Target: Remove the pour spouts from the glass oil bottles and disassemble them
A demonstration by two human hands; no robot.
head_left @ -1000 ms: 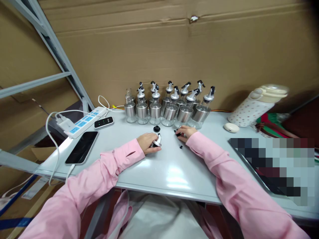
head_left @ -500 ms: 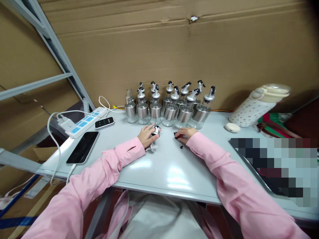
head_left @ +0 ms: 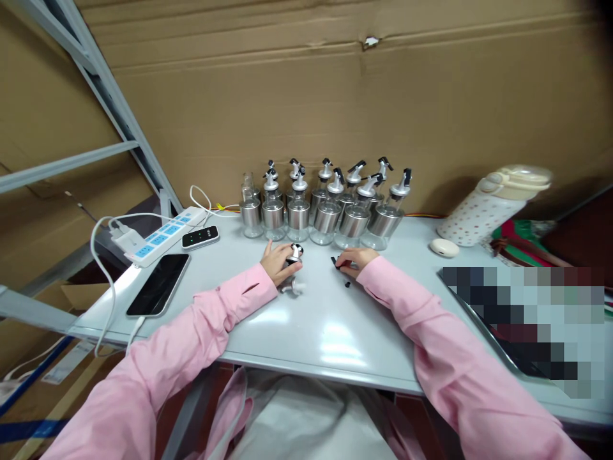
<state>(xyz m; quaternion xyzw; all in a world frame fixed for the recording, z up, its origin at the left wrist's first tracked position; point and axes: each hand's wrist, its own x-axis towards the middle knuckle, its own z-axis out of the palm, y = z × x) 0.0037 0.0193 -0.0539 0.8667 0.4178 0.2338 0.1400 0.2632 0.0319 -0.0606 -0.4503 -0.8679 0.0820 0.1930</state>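
- Two hands in view over the bench (head_left: 311,338), both in pink sleeves, well apart from each other.
- Left hand (head_left: 276,263): closed around a silver pourer top (head_left: 295,254) with a black upper part, gripped between thumb and fingers. The pourer top is near the middle of the bench, in front of the bottles (head_left: 327,222).
- Beneath that hand, a pale, blurred shape (head_left: 295,287); cannot tell whether it is a separate part or a reflection.
- Right hand (head_left: 360,260): fingers bent together, pinching a small black strip (head_left: 334,261) at the fingertips. Cannot tell whether the strip is clear of the bench.
- One loose black piece (head_left: 347,285) lies on the bench just below the right hand.
- Bottles: glass with metal bands, standing upright in close rows at the back. Most carry pourer tops; the front bottle at the left end (head_left: 251,217) has a bare neck.
- Left side of bench: phone (head_left: 158,285), small black device (head_left: 200,237) and power strip (head_left: 167,236).
- Right side: white oval case (head_left: 444,247) beside a dotted tumbler (head_left: 479,216).
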